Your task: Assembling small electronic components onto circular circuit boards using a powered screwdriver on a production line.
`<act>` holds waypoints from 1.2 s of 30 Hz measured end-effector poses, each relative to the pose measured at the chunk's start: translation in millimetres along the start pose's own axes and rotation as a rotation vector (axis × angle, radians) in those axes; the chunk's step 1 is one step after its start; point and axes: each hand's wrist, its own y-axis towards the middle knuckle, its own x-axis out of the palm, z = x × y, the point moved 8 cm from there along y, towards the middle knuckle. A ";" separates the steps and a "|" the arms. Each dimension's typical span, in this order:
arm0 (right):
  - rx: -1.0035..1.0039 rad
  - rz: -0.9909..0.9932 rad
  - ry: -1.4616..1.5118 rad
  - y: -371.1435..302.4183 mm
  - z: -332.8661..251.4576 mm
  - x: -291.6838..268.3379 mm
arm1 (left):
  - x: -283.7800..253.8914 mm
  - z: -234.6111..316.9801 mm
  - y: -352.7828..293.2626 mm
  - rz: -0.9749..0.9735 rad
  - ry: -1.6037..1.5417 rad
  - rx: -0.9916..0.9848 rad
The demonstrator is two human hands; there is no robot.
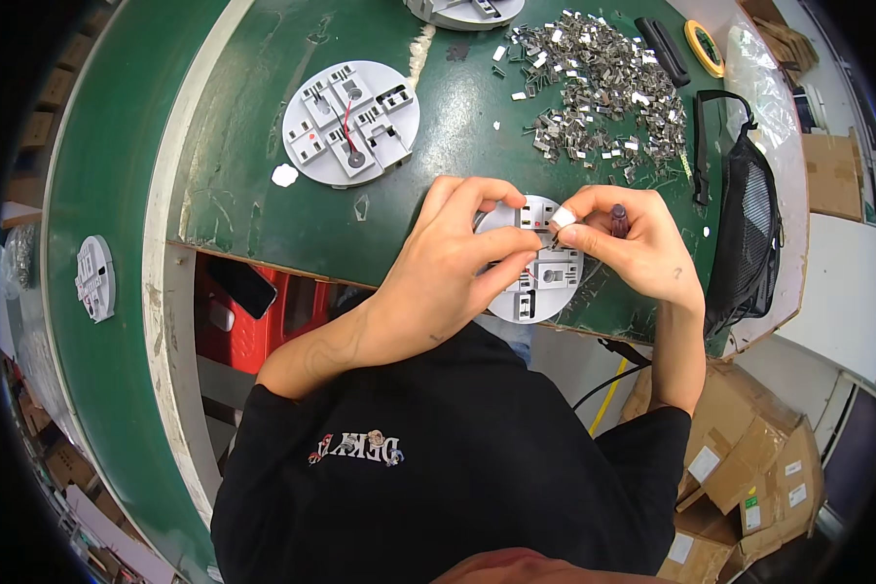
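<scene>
A grey round plastic base (553,275) with raised slots and a thin red wire lies at the near edge of the bench, in front of me. My left hand (467,238) grips it from the left, with bent fingers and thumb over its face. My right hand (633,238) pinches a small metal clip with a white pad (562,218) just above the base's upper right part. A dark purple handle, like a screwdriver's (619,220), sticks up between the fingers of that hand. The fingers hide much of the base's left side.
A heap of similar metal clips (603,92) spreads across the far right of the green bench (457,117). Another grey base (380,146) lies farther left; a third (467,12) is at the far edge. A black mesh bag (749,214), black bar (662,51) and yellow tape roll (704,49) line the right.
</scene>
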 end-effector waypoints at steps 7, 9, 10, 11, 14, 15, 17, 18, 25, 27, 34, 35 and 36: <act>0.004 -0.022 0.005 0.0 2.0 -0.1 | 0.1 -2.2 0.4 0.002 -0.019 -0.011; 0.005 -0.025 0.005 0.3 2.6 0.0 | -0.1 -3.0 0.4 0.003 -0.024 -0.015; 0.000 -0.022 -0.004 0.2 2.2 -0.1 | 0.1 -3.3 0.4 0.002 -0.022 -0.018; -0.006 -0.020 -0.013 0.0 1.7 -0.2 | 0.4 -3.7 0.5 0.001 -0.021 -0.022; -0.017 -0.016 -0.033 -0.5 0.0 0.6 | 0.6 -4.3 0.5 0.001 -0.018 -0.030; -0.021 -0.003 -0.055 -0.8 -0.8 0.7 | 0.5 -4.1 0.6 0.000 -0.018 -0.028; -0.030 0.023 -0.098 -1.5 -2.7 1.6 | 0.2 -3.7 0.8 -0.002 -0.019 -0.024; -0.034 0.035 -0.119 -2.1 -3.9 2.3 | 0.1 -3.5 0.8 -0.002 -0.019 -0.022; -0.249 0.157 -0.352 -15.4 -25.8 15.7 | -2.7 -5.6 -1.7 0.037 -0.055 -0.023; -0.330 0.204 -0.414 -20.0 -29.5 21.1 | -5.4 -4.4 -3.0 0.053 -0.054 -0.003; -0.467 0.253 -0.502 -27.1 -35.5 34.7 | -10.4 2.2 -6.0 0.077 -0.010 0.030; -0.468 0.250 -0.529 -27.3 -35.9 36.4 | -10.6 2.8 -6.1 0.075 -0.003 0.036; -0.468 0.248 -0.555 -27.5 -36.3 38.0 | -10.7 3.3 -6.0 0.073 0.004 0.043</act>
